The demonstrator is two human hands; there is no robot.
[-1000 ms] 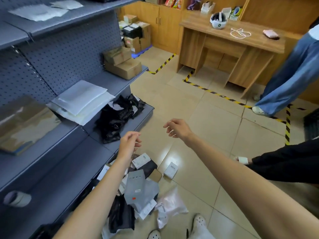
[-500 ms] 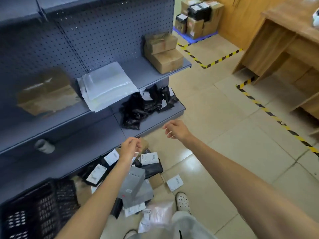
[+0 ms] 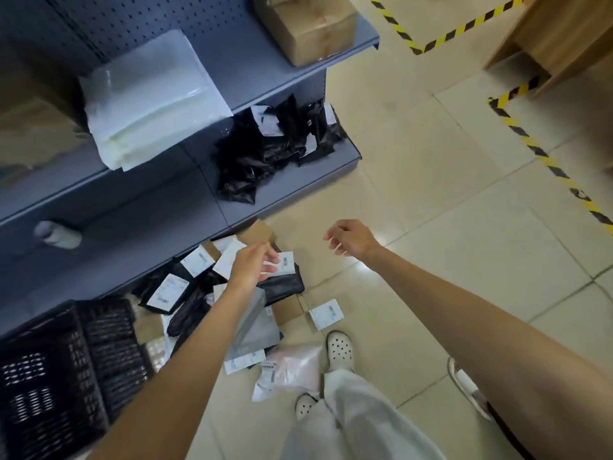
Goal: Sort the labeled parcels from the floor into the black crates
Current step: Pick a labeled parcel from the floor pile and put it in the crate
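Both hands empty – left hand over parcels.

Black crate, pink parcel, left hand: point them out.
Black crate (image 3: pixel 66 366), head view, on its lattice wall.
Pink parcel (image 3: pixel 295 363), head view, mid-bag.
Left hand (image 3: pixel 252 267), head view, back of hand.

Both bare arms reach forward and down. The left hand hangs with fingers loosely extended; the right hand, farther right, hangs with fingers loosely curled, holding nothing.
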